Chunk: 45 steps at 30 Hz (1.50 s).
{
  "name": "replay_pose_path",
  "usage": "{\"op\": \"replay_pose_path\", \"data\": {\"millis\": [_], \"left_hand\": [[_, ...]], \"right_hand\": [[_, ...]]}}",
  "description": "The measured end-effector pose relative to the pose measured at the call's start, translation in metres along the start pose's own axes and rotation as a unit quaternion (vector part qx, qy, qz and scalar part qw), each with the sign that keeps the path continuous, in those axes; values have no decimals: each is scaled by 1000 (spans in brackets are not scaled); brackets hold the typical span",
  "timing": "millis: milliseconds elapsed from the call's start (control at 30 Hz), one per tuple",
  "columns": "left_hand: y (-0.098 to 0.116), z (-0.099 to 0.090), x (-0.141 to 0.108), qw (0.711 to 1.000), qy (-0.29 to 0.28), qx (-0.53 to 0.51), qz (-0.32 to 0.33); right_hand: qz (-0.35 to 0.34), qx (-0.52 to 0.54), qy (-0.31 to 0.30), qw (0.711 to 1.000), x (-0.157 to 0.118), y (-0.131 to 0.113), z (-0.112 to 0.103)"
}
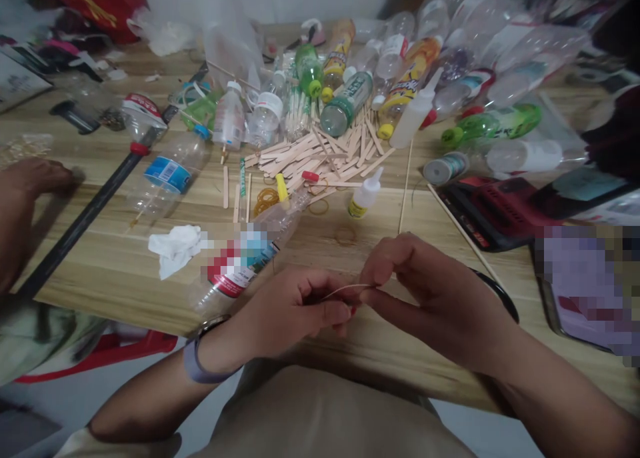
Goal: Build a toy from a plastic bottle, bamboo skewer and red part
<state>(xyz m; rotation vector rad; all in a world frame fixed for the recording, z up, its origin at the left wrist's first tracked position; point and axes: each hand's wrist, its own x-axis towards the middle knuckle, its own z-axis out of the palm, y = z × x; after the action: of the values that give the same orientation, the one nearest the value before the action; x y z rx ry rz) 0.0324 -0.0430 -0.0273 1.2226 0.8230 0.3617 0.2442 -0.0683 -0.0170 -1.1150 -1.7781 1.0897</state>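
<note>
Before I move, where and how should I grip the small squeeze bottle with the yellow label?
Probably around the wide body of the small squeeze bottle, below its narrow nozzle, coming from the right: it stands upright, with bare tabletop there and sticks behind.

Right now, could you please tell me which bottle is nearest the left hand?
The clear bottle with the red-and-blue label, lying on its side just beyond the left hand; the other bottles are all farther away.

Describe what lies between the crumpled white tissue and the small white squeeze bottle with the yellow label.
A clear plastic bottle with a red and blue label, lying down, then a thin yellowish loop near the squeeze bottle; the head view shows both.
</note>
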Motion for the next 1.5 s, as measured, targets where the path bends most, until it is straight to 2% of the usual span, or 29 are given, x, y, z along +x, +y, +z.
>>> {"op": "replay_pose_path", "data": {"millis": [100, 200, 333, 467, 667, 733, 833, 1000, 1133, 1233, 1400, 1500], "left_hand": [[3, 3, -1, 992, 73, 85, 56], [6, 6, -1, 978, 106, 152, 99], [7, 7, -1, 979, 99, 162, 79], [7, 7, -1, 973, 102, 195, 75], [3, 10, -4, 909, 181, 333, 176], [2, 11, -5, 899, 189, 343, 195], [1, 13, -6, 904, 191, 326, 199], [0, 12, -8, 944, 172, 250, 132], [1, 8, -11, 937, 224, 239, 122], [6, 7, -13, 937, 236, 232, 108], [10, 10, -15, 940, 239, 213, 119], [7, 8, -13, 959, 226, 99, 140]], "right_hand": [[90, 166, -27, 982, 0, 0, 1], [137, 281, -24, 950, 3, 2, 1], [153, 295, 13, 943, 6, 5, -1], [156, 298, 13, 942, 6, 7, 0], [199, 341, -1, 919, 6, 5, 4], [198, 337, 2, 920, 6, 4, 4], [189, 334, 15, 923, 6, 5, 4], [181, 316, 27, 931, 8, 7, 3], [190, 278, 15, 941, 8, 7, 1], [198, 223, -24, 954, 7, 7, 0], [155, 64, -64, 984, 4, 5, -2], [140, -4, -87, 986, 4, 3, -5]]}}
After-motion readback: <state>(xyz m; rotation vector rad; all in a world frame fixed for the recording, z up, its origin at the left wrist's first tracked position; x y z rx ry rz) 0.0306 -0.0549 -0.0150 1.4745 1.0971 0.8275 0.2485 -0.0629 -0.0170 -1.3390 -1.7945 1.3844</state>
